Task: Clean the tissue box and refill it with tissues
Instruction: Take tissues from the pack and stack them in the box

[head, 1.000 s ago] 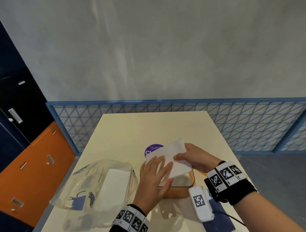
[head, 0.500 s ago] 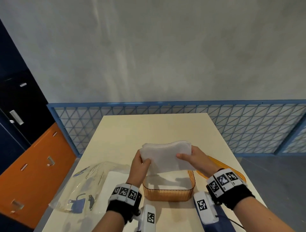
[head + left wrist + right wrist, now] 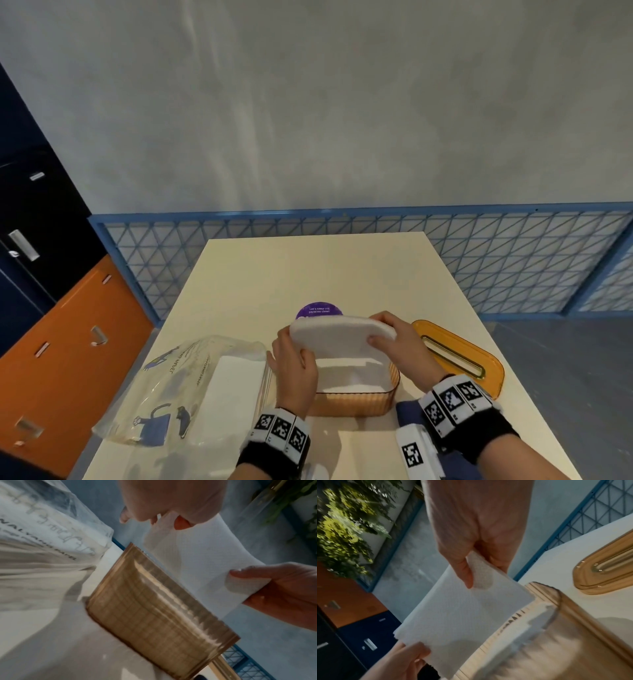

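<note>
Both hands, left hand [image 3: 295, 368] and right hand [image 3: 397, 342], pinch opposite ends of the tissue stack [image 3: 337, 334], keeping it level above the open box [image 3: 356, 399] for lowering in.

The tissue stack [image 3: 337, 334] between the hands is white with a fine dotted emboss. Below it, the tissue box [image 3: 356, 401] is translucent amber, ribbed. Right of the right hand, the lid [image 3: 459, 356] matches; beyond, a purple sticker [image 3: 318, 310], its lettering probably white.

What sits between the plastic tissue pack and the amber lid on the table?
In the head view, the open amber tissue box stands between the tissue pack and the lid, with both hands holding a tissue stack above it.
</note>
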A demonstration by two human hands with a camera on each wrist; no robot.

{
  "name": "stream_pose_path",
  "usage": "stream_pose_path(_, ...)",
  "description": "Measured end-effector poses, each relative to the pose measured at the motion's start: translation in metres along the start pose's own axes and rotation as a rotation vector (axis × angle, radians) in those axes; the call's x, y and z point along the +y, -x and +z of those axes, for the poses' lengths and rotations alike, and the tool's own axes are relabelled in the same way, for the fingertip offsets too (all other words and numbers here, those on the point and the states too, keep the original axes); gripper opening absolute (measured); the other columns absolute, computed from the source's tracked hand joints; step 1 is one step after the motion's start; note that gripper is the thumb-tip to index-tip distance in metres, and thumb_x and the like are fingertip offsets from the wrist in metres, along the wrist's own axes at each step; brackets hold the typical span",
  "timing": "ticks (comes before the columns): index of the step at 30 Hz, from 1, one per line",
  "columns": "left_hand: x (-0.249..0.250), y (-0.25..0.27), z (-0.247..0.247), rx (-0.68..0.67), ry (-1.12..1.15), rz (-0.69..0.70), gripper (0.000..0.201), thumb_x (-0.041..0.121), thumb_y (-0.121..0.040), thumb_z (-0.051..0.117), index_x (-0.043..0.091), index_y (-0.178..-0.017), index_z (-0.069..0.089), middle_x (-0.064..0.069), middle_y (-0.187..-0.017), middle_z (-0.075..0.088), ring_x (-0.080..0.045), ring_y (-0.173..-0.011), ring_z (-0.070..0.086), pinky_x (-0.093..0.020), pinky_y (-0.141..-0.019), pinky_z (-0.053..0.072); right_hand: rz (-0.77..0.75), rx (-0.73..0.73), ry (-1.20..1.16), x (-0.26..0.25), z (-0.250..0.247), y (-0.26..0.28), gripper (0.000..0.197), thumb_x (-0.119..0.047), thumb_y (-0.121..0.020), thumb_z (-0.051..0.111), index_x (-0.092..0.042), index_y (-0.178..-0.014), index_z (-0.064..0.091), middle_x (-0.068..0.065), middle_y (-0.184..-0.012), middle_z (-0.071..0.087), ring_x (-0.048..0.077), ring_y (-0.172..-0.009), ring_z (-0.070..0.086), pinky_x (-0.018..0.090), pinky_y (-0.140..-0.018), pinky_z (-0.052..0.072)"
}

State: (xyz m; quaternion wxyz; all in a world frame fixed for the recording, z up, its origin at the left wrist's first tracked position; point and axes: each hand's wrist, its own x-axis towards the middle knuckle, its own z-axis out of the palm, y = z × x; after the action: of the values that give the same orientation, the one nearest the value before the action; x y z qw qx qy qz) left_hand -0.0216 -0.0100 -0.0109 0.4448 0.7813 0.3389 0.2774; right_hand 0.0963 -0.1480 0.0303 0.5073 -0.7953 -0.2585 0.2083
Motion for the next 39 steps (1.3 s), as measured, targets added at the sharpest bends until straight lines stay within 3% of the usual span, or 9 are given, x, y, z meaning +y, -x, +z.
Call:
stream_pose_path(4, -0.009, 0.003, 0.003, -0.104, -0.134, -0.069, 0.04, -0.002, -0.086, 0.041, 0.012, -0.123, 0.038, 0.003, -0.101, 0.042, -0.02, -0.099, 0.04, -0.051, -0.11, 0.022, 0.094, -0.043, 0.076, 0.018, 0.006, 0.003, 0.024, 0.002, -0.081, 0.06, -0.02, -0.091, 0.057, -0.004, -0.086, 0.06, 0.015, -0.082, 0.056, 0.02, -0.068, 0.045)
stream_pose_path(8, -0.012, -0.001, 0.006, -0.111, -0.165, -0.059, 0.029, 0.006, -0.093, 0.039, 0.013, -0.121, 0.039, 0.004, -0.102, 0.047, -0.023, -0.111, 0.047, -0.051, -0.111, 0.02, 0.13, 0.028, 0.071, 0.023, 0.009, -0.001, 0.016, -0.002, -0.083, 0.06, -0.013, -0.094, 0.057, 0.003, -0.087, 0.06, 0.023, -0.087, 0.057, 0.032, -0.075, 0.046)
stream_pose_path(12, -0.005, -0.011, 0.004, -0.077, -0.177, -0.087, 0.025, 0.014, -0.095, 0.041, 0.015, -0.121, 0.04, 0.002, -0.103, 0.06, -0.022, -0.107, 0.055, -0.046, -0.11, 0.021, 0.2, 0.103, -0.014, 0.022, 0.007, -0.011, 0.022, -0.009, -0.086, 0.062, -0.01, -0.107, 0.058, 0.009, -0.108, 0.065, 0.027, -0.101, 0.061, 0.042, -0.092, 0.051)
stream_pose_path(19, -0.003, -0.024, 0.009, -0.278, -0.648, -0.178, 0.061, 0.013, -0.093, 0.043, 0.022, -0.146, 0.014, -0.004, -0.116, 0.062, -0.023, -0.115, 0.053, -0.046, -0.105, 0.027, 0.273, 0.001, 0.416, 0.026, 0.024, -0.019, 0.041, -0.007, -0.088, 0.055, -0.004, -0.128, 0.043, 0.018, -0.122, 0.06, 0.029, -0.11, 0.059, 0.027, -0.078, 0.046)
stream_pose_path(23, 0.0, -0.028, 0.012, -0.357, -0.844, -0.127, 0.053, 0.004, -0.091, 0.04, 0.02, -0.14, 0.027, -0.003, -0.123, 0.057, -0.022, -0.121, 0.047, -0.05, -0.105, 0.027, 0.206, -0.024, 0.603, 0.025, 0.029, -0.016, 0.048, 0.0, -0.091, 0.047, -0.007, -0.136, 0.034, 0.017, -0.125, 0.056, 0.029, -0.113, 0.056, 0.03, -0.087, 0.047)
stream_pose_path(27, 0.005, -0.025, 0.01, -0.279, -0.986, 0.083, 0.056, 0.002, -0.092, 0.043, 0.023, -0.142, 0.028, -0.006, -0.139, 0.037, -0.025, -0.129, 0.036, -0.057, -0.107, 0.025, -0.134, 0.074, 0.917, 0.025, 0.031, -0.007, 0.051, -0.004, -0.089, 0.053, -0.012, -0.137, 0.039, 0.01, -0.134, 0.045, 0.026, -0.121, 0.043, 0.033, -0.094, 0.044)
stream_pose_path(30, 0.006, -0.024, 0.008, -0.459, -1.044, 0.233, 0.05, 0.007, -0.093, 0.044, 0.029, -0.138, 0.039, -0.003, -0.145, 0.032, -0.023, -0.133, 0.035, -0.059, -0.11, 0.017, -0.196, -0.146, 0.993, 0.021, 0.026, -0.006, 0.054, -0.02, -0.089, 0.059, -0.023, -0.139, 0.04, 0.004, -0.145, 0.038, 0.024, -0.134, 0.034, 0.042, -0.107, 0.032)
stream_pose_path(33, 0.001, -0.029, 0.005, -0.736, -1.126, 0.187, 0.051, 0.016, -0.094, 0.05, 0.035, -0.139, 0.036, -0.002, -0.145, 0.034, -0.021, -0.137, 0.031, -0.069, -0.107, 0.01, 0.019, -0.459, 1.067, 0.022, 0.022, -0.011, 0.064, -0.029, -0.089, 0.06, -0.036, -0.144, 0.028, -0.002, -0.154, 0.026, 0.021, -0.143, 0.024, 0.057, -0.115, 0.009)
stream_pose_path(39, -0.007, -0.04, 0.003, -0.887, -1.158, 0.096, 0.068, 0.016, -0.092, 0.053, 0.045, -0.144, 0.02, -0.002, -0.147, 0.033, -0.023, -0.139, 0.032, -0.075, -0.105, -0.006, 0.152, -0.561, 1.077, 0.036, 0.023, -0.021, 0.062, -0.026, -0.095, 0.051, -0.041, -0.146, 0.02, -0.001, -0.159, 0.016, 0.024, -0.146, 0.016, 0.059, -0.115, -0.001)
